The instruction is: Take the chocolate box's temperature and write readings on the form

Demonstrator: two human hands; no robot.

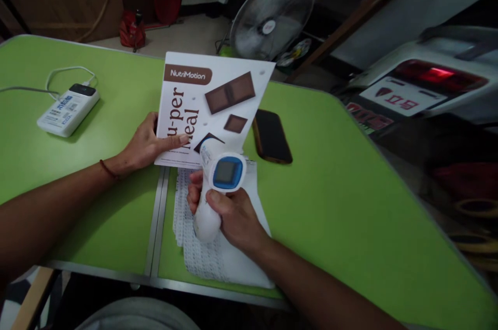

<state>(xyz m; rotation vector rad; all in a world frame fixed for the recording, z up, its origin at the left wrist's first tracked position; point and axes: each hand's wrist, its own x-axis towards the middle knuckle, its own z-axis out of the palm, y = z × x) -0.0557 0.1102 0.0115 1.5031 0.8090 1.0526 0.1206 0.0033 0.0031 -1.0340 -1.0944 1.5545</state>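
Note:
A white box [182,68] printed with "NutriMotion" and brown chocolate pieces stands upright, its lower left corner gripped by my left hand [150,143] with the thumb across the front. My right hand [235,213] is wrapped around the handle of a white handheld infrared thermometer [208,221]. Its small screen with a blue frame faces me, and its nose points toward the lower part of the box. Beneath the thermometer lies a stack of white printed sheets or bags [243,262]. Just right of the box rests a dark smartphone [272,137].
The green folding table [330,205] has a metal seam [156,226]. On its left lies a white power bank [70,112] with a cable attached. Behind the table stand a fan [268,24] and a red bag [132,29]. A white scooter [424,76] is on the right.

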